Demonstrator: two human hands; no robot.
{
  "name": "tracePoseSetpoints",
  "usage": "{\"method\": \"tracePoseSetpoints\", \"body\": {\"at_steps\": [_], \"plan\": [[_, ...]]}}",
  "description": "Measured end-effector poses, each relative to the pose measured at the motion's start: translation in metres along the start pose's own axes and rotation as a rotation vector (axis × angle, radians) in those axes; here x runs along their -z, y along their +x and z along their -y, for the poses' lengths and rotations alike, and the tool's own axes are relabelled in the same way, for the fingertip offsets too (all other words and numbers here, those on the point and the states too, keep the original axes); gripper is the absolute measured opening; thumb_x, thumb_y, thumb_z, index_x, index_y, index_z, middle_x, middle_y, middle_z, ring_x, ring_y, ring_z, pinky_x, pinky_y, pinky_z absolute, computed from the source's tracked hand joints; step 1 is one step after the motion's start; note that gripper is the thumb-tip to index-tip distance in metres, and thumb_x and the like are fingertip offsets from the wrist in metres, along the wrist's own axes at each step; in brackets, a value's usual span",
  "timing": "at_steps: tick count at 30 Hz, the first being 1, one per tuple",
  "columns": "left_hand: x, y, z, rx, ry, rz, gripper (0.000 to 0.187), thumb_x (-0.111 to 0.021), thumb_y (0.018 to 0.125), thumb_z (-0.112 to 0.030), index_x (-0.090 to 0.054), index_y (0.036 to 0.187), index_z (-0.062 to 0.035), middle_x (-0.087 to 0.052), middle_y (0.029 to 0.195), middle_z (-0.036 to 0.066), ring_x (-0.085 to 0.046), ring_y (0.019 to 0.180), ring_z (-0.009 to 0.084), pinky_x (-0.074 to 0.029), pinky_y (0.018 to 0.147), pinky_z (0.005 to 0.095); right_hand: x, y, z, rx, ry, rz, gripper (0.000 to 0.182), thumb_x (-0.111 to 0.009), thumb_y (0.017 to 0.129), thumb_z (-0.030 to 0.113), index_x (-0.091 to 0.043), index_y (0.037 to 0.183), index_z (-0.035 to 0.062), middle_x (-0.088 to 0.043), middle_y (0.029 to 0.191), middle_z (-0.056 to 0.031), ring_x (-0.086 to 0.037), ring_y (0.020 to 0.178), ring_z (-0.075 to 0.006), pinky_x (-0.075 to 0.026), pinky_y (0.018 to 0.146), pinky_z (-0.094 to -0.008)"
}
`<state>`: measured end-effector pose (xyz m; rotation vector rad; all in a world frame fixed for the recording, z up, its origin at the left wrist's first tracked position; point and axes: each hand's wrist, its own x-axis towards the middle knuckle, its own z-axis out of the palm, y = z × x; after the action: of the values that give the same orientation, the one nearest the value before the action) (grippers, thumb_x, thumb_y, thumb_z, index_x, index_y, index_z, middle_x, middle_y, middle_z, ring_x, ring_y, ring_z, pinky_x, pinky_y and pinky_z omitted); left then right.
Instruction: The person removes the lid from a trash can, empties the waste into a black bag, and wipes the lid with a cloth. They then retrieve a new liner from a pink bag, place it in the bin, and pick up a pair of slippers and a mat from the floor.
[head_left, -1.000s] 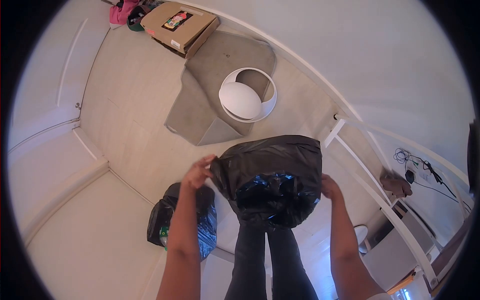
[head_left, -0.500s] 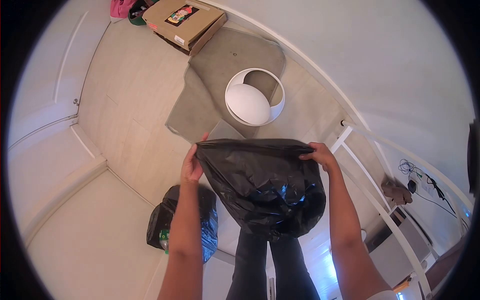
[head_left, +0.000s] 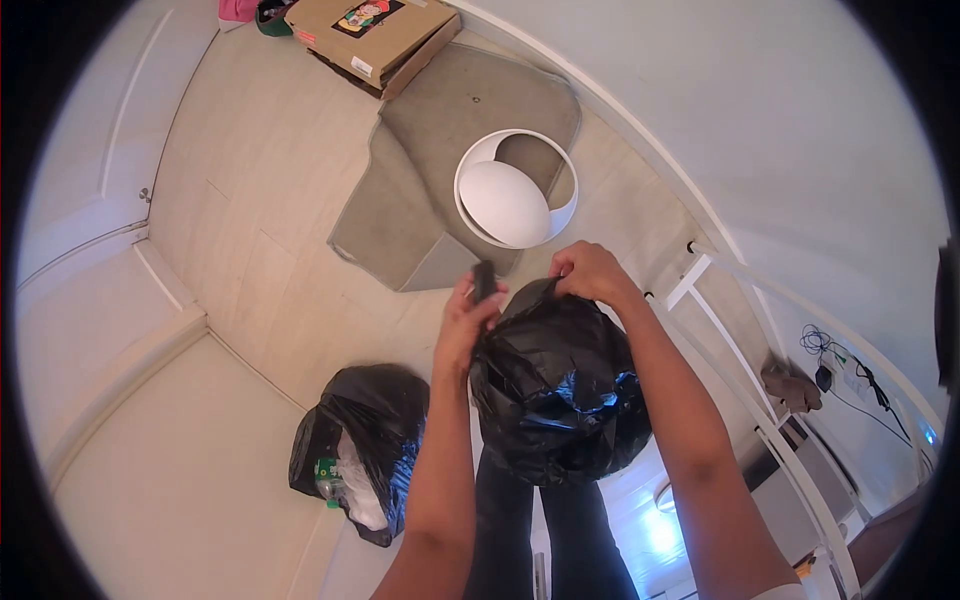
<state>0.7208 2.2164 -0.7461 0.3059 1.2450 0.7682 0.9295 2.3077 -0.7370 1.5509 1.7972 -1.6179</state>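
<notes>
A black trash bag [head_left: 555, 385] hangs in front of my legs, its top gathered between my two hands. On its left side, my left hand [head_left: 468, 318] is closed around a bunched dark part of the rim, which sticks up past the fingers. My right hand [head_left: 590, 272] pinches the rim at the bag's upper right. The bag's inside is hidden from me. Beyond the hands, a round white bin lid [head_left: 505, 205] with a tilted oval flap lies on the grey mat [head_left: 420, 120].
A second black bag [head_left: 385, 400], stuffed and partly open, sits at the lower left with a green-labelled plastic bottle [head_left: 328, 480] showing. A cardboard box [head_left: 385, 40] lies at the top. A white metal rack [head_left: 740, 350] and cables [head_left: 822, 345] stand at right.
The bag's rim was stretched wide between my hands. Both hands have come closer together, the left moving right and the right moving left and up, and the top is now gathered.
</notes>
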Motion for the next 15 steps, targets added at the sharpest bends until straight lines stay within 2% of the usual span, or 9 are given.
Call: {"method": "tracePoseSetpoints", "body": {"at_steps": [1,2,4,8,9,10,12,13,15], "plan": [[-0.007,0.006,0.013,-0.12,0.096,0.0,0.044,-0.063,0.081,-0.009,-0.046,0.121,-0.0036,-0.057,0.105,0.008,-0.055,0.078,0.0112,-0.046,0.066,0.0219,0.003,-0.002,0.009,-0.03,0.11,-0.091,0.021,-0.071,0.056,0.015,-0.067,0.076,0.01,-0.066,0.078,-0.0105,-0.064,0.075,-0.0235,-0.05,0.069,-0.034],[-0.015,0.006,0.016,-0.12,0.097,-0.002,0.044,-0.063,0.081,-0.009,-0.046,0.121,-0.0036,-0.057,0.105,0.008,-0.055,0.078,0.0112,-0.046,0.066,0.0219,0.003,-0.004,0.016,-0.061,0.221,-0.18,0.017,-0.071,0.056,0.015,-0.067,0.072,0.0093,-0.066,0.073,-0.0099,-0.064,0.073,-0.0241,-0.05,0.069,-0.0333],[-0.024,0.006,0.022,-0.146,0.183,0.02,0.053,-0.063,0.08,-0.008,-0.044,0.129,-0.0036,-0.059,0.106,0.007,-0.058,0.083,0.014,-0.047,0.072,0.023,-0.001,-0.009,0.034,-0.049,0.182,-0.204,0.015,-0.07,0.058,0.013,-0.067,0.072,0.0084,-0.066,0.074,-0.0096,-0.064,0.073,-0.0245,-0.05,0.07,-0.0332],[-0.029,0.004,0.017,0.02,0.131,0.19,0.058,-0.06,0.074,0.003,-0.044,0.13,-0.0015,-0.061,0.103,0.004,-0.057,0.078,0.0088,-0.046,0.066,0.0206,-0.02,-0.013,0.04,-0.008,0.173,-0.183,0.013,-0.064,0.062,0.006,-0.068,0.074,0.0068,-0.067,0.075,-0.0104,-0.065,0.075,-0.0259,-0.05,0.072,-0.0334],[-0.03,0.004,0.019,0.037,0.082,0.185,0.058,-0.06,0.071,0.007,-0.048,0.127,-0.002,-0.062,0.098,0.003,-0.056,0.07,0.0065,-0.044,0.06,0.0192,-0.018,-0.018,0.04,-0.017,0.237,-0.093,0.022,-0.059,0.063,-0.003,-0.069,0.081,0.0052,-0.067,0.076,-0.0111,-0.065,0.075,-0.0228,-0.05,0.072,-0.0302],[-0.032,0.005,0.021,0.035,0.08,0.184,0.058,-0.06,0.071,0.007,-0.048,0.127,-0.002,-0.062,0.098,0.003,-0.056,0.07,0.0065,-0.044,0.06,0.0192,-0.019,-0.019,0.035,-0.015,0.235,-0.093,0.022,-0.059,0.063,-0.003,-0.069,0.081,0.0052,-0.067,0.076,-0.0111,-0.065,0.075,-0.0228,-0.05,0.072,-0.0302],[-0.032,0.005,0.026,-0.005,0.009,0.227,0.054,-0.06,0.073,0.007,-0.05,0.125,-0.0019,-0.063,0.094,0.002,-0.056,0.069,0.0066,-0.044,0.059,0.0185,-0.02,-0.023,0.025,0.1,0.685,0.113,0.024,-0.057,0.066,-0.008,-0.067,0.086,0.0004,-0.067,0.08,-0.0108,-0.064,0.076,-0.018,-0.049,0.072,-0.0272],[-0.03,0.004,0.028,-0.004,0.007,0.226,0.054,-0.06,0.073,0.007,-0.05,0.125,-0.0019,-0.063,0.094,0.002,-0.056,0.069,0.0066,-0.044,0.059,0.0185,-0.021,-0.026,0.019,0.099,0.684,0.115,0.024,-0.057,0.066,-0.008,-0.067,0.086,0.0004,-0.067,0.08,-0.0108,-0.064,0.076,-0.018,-0.049,0.072,-0.0272],[-0.027,0.004,0.03,0.053,-0.037,0.164,0.05,-0.059,0.074,0.007,-0.052,0.123,-0.0015,-0.063,0.095,0.001,-0.056,0.071,0.0066,-0.044,0.061,0.0187,-0.014,-0.037,0.022,0.05,1.035,0.144,0.025,-0.056,0.071,-0.014,-0.064,0.092,-0.0032,-0.064,0.085,-0.0091,-0.062,0.082,-0.0139,-0.049,0.075,-0.0256]]}}
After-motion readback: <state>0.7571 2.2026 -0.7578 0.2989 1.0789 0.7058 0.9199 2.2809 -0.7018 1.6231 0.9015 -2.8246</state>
